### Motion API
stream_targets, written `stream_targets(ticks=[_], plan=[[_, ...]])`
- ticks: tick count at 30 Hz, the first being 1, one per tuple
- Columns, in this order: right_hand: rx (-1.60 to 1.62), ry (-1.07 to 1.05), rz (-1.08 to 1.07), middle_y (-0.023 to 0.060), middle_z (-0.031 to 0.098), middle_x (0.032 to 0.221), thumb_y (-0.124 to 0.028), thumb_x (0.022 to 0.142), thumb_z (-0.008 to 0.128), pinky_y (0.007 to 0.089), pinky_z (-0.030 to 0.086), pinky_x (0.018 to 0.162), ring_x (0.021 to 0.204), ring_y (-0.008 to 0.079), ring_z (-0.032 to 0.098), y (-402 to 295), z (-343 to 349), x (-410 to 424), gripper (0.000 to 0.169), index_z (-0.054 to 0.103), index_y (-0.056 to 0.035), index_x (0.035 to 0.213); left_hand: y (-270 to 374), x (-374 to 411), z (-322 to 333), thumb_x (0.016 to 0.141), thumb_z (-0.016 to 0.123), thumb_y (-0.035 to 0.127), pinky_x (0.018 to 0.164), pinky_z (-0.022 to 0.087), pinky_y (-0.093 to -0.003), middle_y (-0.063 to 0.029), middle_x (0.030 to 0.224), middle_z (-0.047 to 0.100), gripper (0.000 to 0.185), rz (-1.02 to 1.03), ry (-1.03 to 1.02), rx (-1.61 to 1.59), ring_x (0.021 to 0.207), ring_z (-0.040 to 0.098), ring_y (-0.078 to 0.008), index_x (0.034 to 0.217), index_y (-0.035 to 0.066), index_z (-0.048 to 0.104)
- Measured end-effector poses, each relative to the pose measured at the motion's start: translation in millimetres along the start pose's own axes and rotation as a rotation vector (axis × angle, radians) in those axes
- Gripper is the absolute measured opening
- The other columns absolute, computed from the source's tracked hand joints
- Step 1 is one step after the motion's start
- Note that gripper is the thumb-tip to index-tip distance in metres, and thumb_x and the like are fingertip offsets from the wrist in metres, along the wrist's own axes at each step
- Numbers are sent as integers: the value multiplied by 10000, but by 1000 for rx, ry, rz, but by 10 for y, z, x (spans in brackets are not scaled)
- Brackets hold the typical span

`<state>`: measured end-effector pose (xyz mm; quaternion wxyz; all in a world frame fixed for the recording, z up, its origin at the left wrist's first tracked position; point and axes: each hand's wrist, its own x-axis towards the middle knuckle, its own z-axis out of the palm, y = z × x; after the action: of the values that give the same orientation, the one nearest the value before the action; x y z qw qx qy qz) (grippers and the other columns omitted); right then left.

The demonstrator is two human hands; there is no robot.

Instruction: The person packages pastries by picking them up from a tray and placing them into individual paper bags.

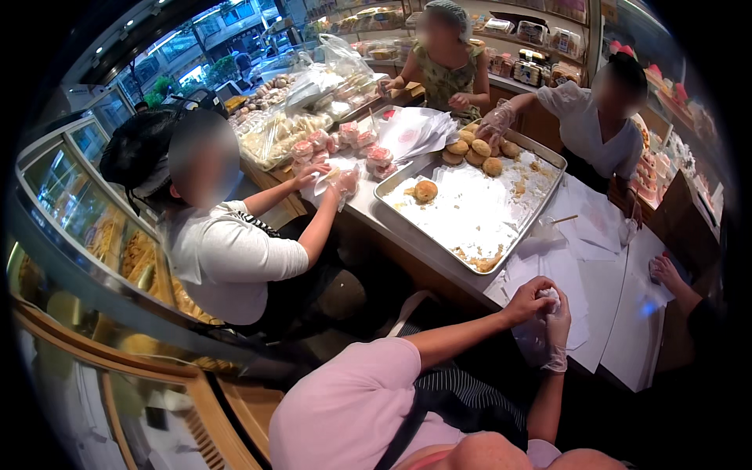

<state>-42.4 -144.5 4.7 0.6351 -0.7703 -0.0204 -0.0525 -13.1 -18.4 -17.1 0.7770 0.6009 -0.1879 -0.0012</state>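
Observation:
My left hand (527, 303) is bare, and its fingertips close on a small white paper-wrapped item (549, 298). From the other side my right hand (557, 330), in a clear plastic glove, grips the same item. My fingers hide most of it, so its contents cannot be made out. Both hands are above the near edge of the table, over loose white paper sheets (578, 320). Beyond them lies a large metal tray (470, 202) lined with paper and scattered with crumbs. One round golden bun (425, 190) sits at its left, and several brown buns (479, 148) are heaped at the far end.
At left a person (235, 252) handles a pastry in paper beside stacked wrapped pastries (311, 144). A gloved person (611, 123) reaches into the buns; another (449, 64) stands behind. Someone's hand (665, 271) rests at right. A glass display case (100, 217) lines the left.

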Motion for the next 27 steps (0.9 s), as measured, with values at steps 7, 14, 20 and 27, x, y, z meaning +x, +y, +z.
stream_targets(ticks=[7,14,20,27], plan=[[115,22,138,100,566,1228,-116,994,466,250,508,643,904,139,591,-482,220,-251,412,430,-47,1398,375,-11,154,889,646,179,683,481,-262,-35,802,620,172,84,332,262,730,572,-101,903,14,603],[689,63,212,74,585,1208,-160,947,592,273,509,874,1028,151,601,-445,220,-366,375,549,4,1281,430,-51,165,941,425,65,722,458,-257,-71,856,604,196,101,317,277,758,554,-130,1075,13,559],[428,259,89,81,630,1151,-140,909,648,296,561,762,950,156,634,-125,-171,-90,364,581,3,1236,192,116,122,986,500,192,1071,328,-385,-185,1330,463,509,246,179,356,1264,432,-291,1432,58,297],[-890,783,-378,159,583,1179,-27,820,614,423,388,1024,1175,359,485,902,-1512,445,331,603,-22,1151,-183,166,-346,869,635,178,921,424,-444,-210,1150,578,464,235,-8,808,1032,558,-383,1279,15,492]])
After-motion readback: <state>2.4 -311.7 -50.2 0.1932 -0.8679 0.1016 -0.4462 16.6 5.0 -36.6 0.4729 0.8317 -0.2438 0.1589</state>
